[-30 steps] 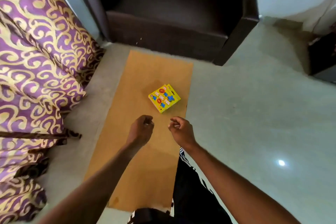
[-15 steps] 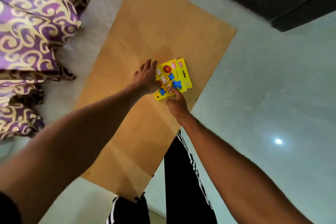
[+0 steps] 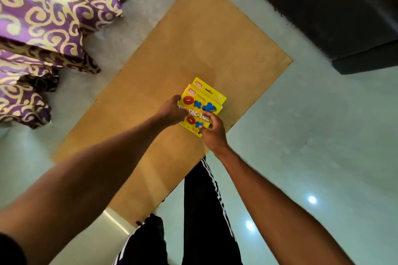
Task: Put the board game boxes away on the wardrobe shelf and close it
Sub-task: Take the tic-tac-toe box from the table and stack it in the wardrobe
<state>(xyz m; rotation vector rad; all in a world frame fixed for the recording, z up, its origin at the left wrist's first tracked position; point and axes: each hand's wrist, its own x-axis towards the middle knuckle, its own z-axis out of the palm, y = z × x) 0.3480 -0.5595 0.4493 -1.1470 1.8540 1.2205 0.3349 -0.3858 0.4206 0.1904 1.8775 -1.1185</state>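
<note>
Two yellow Tic Tac Toe boxes lie stacked on a low wooden table [image 3: 193,45]. The top box [image 3: 200,107] shows red rings and blue crosses. The lower box [image 3: 212,92] peeks out behind it. My left hand [image 3: 171,111] grips the stack's left edge. My right hand [image 3: 212,130] pinches the near right corner, fingers curled over the top box. The wardrobe is not in view.
A purple and gold patterned curtain or bedspread [image 3: 43,17] hangs at the left. A dark sofa [image 3: 333,6] fills the top right. Pale tiled floor [image 3: 312,135] surrounds the table. My legs in black striped trousers [image 3: 202,211] stand at the table's near edge.
My view has dropped toward the table. Both hands reached from the air to the boxes, then closed round the stack; the left hand went from flat fingers to a grip.
</note>
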